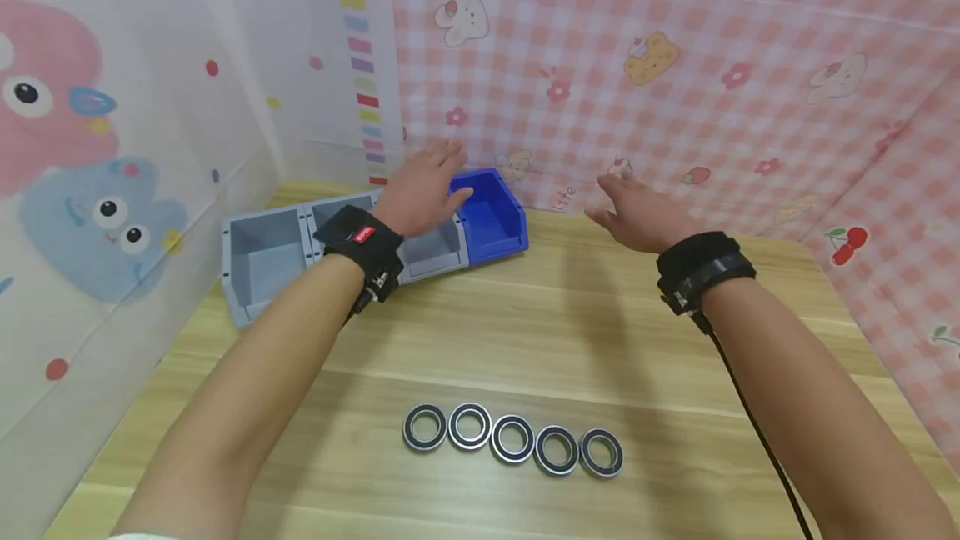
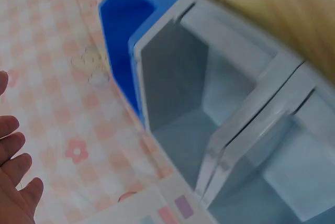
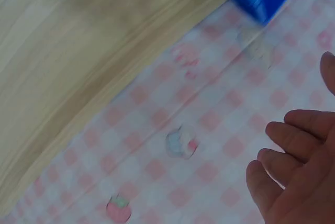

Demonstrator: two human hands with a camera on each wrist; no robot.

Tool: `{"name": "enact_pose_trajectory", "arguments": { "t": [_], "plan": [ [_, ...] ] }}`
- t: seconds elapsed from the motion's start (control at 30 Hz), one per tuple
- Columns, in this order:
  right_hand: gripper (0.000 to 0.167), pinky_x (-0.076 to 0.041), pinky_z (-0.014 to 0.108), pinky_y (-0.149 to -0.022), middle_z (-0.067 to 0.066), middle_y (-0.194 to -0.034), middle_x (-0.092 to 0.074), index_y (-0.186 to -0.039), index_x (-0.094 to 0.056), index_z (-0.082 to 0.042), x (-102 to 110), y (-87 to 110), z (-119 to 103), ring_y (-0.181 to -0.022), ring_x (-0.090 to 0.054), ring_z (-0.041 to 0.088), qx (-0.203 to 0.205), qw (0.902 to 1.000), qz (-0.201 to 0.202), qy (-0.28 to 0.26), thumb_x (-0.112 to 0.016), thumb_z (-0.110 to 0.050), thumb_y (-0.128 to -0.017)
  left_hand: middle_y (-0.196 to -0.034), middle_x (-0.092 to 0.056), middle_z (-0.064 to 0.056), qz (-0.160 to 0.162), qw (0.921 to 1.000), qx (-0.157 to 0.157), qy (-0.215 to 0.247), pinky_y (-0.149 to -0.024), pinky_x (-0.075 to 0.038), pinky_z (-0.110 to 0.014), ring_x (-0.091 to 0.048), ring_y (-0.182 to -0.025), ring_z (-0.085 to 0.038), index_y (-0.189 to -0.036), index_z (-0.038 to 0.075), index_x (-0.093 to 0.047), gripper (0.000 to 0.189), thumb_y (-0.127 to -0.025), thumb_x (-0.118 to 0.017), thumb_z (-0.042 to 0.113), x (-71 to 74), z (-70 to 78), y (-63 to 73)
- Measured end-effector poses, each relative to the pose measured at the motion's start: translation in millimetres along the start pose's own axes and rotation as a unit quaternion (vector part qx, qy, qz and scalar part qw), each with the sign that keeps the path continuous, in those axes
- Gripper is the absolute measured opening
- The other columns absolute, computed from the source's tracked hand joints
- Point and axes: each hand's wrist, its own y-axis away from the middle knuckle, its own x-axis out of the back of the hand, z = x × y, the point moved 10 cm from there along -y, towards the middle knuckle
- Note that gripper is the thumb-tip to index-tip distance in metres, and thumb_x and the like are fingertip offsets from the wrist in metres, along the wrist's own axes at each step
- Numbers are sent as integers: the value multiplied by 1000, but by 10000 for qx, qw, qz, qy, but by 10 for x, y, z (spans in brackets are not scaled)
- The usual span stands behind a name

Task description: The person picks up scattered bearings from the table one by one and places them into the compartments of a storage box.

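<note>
My left hand [image 1: 422,190] hovers above the row of bins, its fingers loosely extended and holding nothing. Beneath and beside it are grey bins [image 1: 234,273] and, at the row's right end, a blue bin [image 1: 491,227]. In the left wrist view the grey bin [image 2: 172,82] shows a bare inside. My right hand [image 1: 647,211] is raised over the back of the table, right of the blue bin, with nothing in its fingers. Several ball bearings [image 1: 512,440], black-sealed rings with metal rims, lie in a row near the table's front, apart from both hands.
The wooden table [image 1: 480,332] meets a pink checked curtain [image 1: 675,132] at the back and right. A white curtain with cartoon figures [image 1: 112,215] hangs on the left. A black cable [image 1: 757,423] trails from the right wrist strap [image 1: 705,269].
</note>
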Motion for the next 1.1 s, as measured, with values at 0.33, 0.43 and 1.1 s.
{"name": "enact_pose_trajectory", "arguments": {
  "t": [0.33, 0.43, 1.1],
  "plan": [
    [40, -51, 45, -77, 14, -107, -66, -124, -59, -1, -350, 612, -375, -93, -64, 27, 1185, 9851, 1244, 49, -55, -31, -98, -151, -29, -16, 667, 9943, -58, 834, -110, -24, -44, -28, -138, -32, -141, -1, -42, 54, -96, -57, 25, -127, -7, 543],
    [30, -51, 36, -64, 3, -87, -65, -113, -64, -5, -499, 880, -480, -73, -61, 14, 1466, 9786, 1436, 116, -60, -30, -95, -149, -34, -17, 973, 9878, 171, 1204, -107, -29, -46, -34, -134, -33, -139, -2, -43, 51, -96, -57, 22, -118, -133, 746],
    [51, -51, 32, -65, -7, -96, -62, -110, -64, -16, -1207, 1830, -674, -78, -63, 12, 840, 9906, 1046, 273, -58, -60, -85, -109, -57, -30, 1739, 9593, 1793, 1319, -74, -49, -50, -59, -90, -42, -129, -11, -46, 52, -92, -62, 22, -409, -608, 1094]
  ]
}}
